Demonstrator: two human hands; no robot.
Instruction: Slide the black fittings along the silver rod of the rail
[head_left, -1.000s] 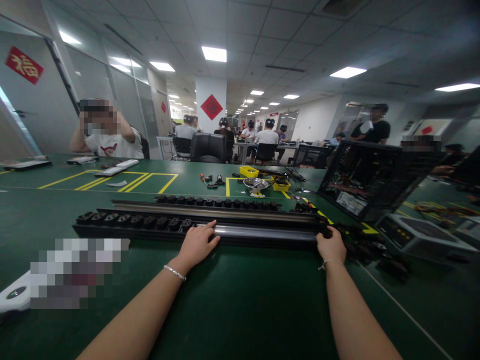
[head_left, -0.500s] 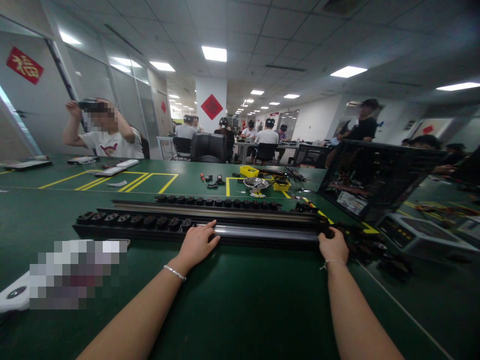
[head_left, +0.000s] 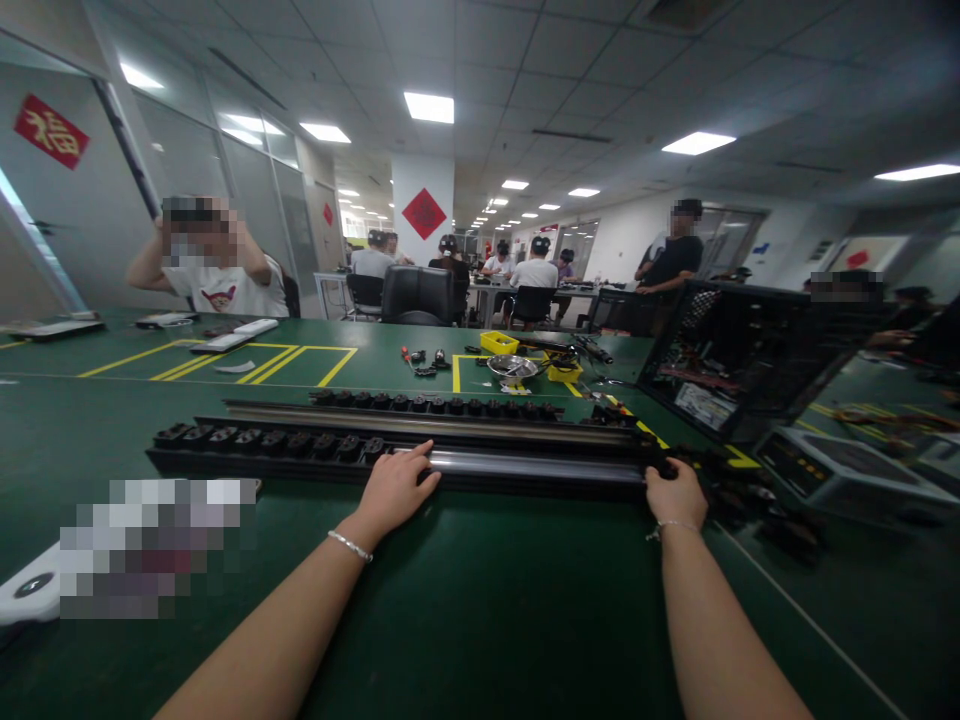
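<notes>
A long black rail (head_left: 525,470) lies across the green table, with a row of black sockets (head_left: 285,443) in its left half and a bare shiny channel in its right half. My left hand (head_left: 396,490) rests on the rail's middle, fingers apart, just right of the last socket. At the rail's right end, my right hand (head_left: 677,493) has its fingers closed around a small black part, mostly hidden by the fingers. Behind it lie a second rail (head_left: 450,425) and another row of black sockets (head_left: 435,405).
An open computer case (head_left: 750,360) stands at the right, near a grey metal box (head_left: 847,470) and black parts. Farther back are a metal bowl (head_left: 512,369) and a yellow bin (head_left: 499,343). A white device (head_left: 37,585) lies front left. A person (head_left: 232,280) sits across the table.
My right hand has moved slightly right at the rail's end. My left hand is unmoved. The standing person in the background has shifted left, and the seated person's arms have moved.
</notes>
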